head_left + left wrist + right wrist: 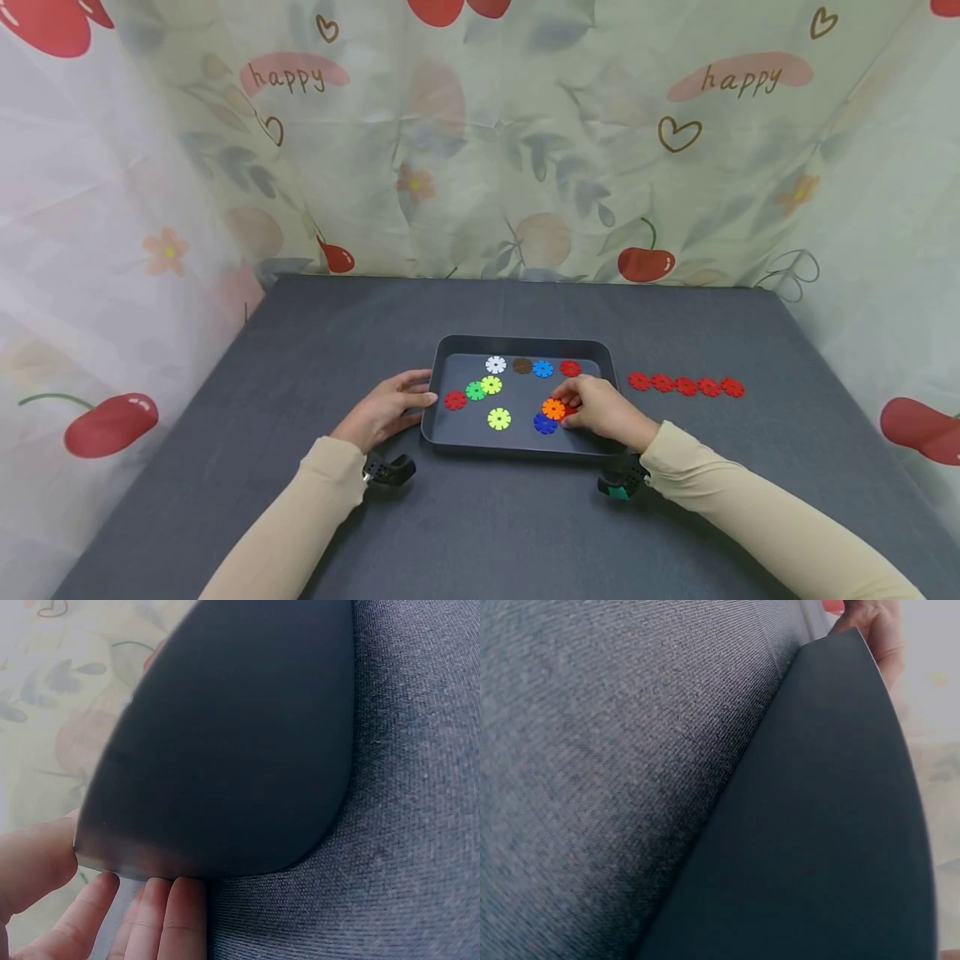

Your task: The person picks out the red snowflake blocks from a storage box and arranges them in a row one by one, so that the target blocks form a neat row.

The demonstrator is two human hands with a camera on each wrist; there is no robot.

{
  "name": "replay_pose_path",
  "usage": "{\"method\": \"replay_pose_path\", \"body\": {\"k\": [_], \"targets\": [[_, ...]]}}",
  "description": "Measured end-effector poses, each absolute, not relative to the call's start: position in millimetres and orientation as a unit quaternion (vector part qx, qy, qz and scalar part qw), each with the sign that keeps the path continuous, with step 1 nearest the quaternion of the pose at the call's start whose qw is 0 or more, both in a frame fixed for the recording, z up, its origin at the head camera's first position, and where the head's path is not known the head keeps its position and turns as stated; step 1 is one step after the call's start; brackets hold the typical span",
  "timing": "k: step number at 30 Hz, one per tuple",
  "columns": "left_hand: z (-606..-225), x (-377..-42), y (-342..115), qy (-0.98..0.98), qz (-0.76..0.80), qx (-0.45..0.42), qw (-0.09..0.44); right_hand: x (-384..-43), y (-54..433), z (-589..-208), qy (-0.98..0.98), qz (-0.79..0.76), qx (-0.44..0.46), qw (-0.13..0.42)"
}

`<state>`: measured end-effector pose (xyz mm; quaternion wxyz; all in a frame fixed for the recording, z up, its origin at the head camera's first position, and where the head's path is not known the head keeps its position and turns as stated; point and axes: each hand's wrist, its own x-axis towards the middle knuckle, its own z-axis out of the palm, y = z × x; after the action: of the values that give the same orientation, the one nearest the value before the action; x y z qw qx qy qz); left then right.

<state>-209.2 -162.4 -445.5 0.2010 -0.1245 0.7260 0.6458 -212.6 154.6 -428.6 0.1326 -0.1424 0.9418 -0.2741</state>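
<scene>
Right hand [602, 408]: fingers and thumb curled, pinching a red disc [570, 410] over the tray's right half; most of that disc is hidden, can't tell how firm the pinch is. Left hand [387, 407]: fingers fairly straight, slightly spread, touching the short left wall of the dark tray [517, 454].

Discs are thin, flat plastic rounds, notched rims like little gears; the brown one's notches are too small to make out. Round, so no long axis; the visible ones in the tray look flat. Tray is rectangular with rounded corners, long axis left-right, on the grey cloth-covered desk [480, 533].

Count in tray, 11: 3 red including the pinched one, 2 yellow, plus 1 each white disc [496, 365], brown disc [522, 366], light blue disc [543, 368], green disc [475, 392], orange disc [553, 408], dark blue disc [545, 424]. Orange sits up against dark blue, by the right fingers. Green touches one yellow disc [492, 384]; the other is nearer the front.

Outside: row of red discs [686, 387], 5 pcs, right of tray, running left-right, right end slightly nearer the person.
</scene>
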Motion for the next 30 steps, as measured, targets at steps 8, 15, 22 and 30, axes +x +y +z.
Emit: {"method": "replay_pose_path", "body": {"k": [8, 15, 22, 30], "targets": [[-443.2, -207.7, -163.2, 0.724, 0.648, -0.119, 0.205, -213.1, 154.7, -429.4, 0.939, -0.283, -0.154, 0.124], [-444.0, -208.4, -163.4, 0.722, 0.649, -0.121, 0.207, -213.5, 155.5, -428.8, 0.943, -0.264, -0.161, 0.125], [-443.8, -209.3, -163.2, 0.726, 0.644, -0.124, 0.207, -213.8, 155.2, -427.0, 0.945, -0.253, -0.162, 0.133], [-445.1, -209.4, -162.5, 0.723, 0.647, -0.126, 0.206, -214.0, 158.1, -426.0, 0.943, -0.251, -0.167, 0.144]]}}
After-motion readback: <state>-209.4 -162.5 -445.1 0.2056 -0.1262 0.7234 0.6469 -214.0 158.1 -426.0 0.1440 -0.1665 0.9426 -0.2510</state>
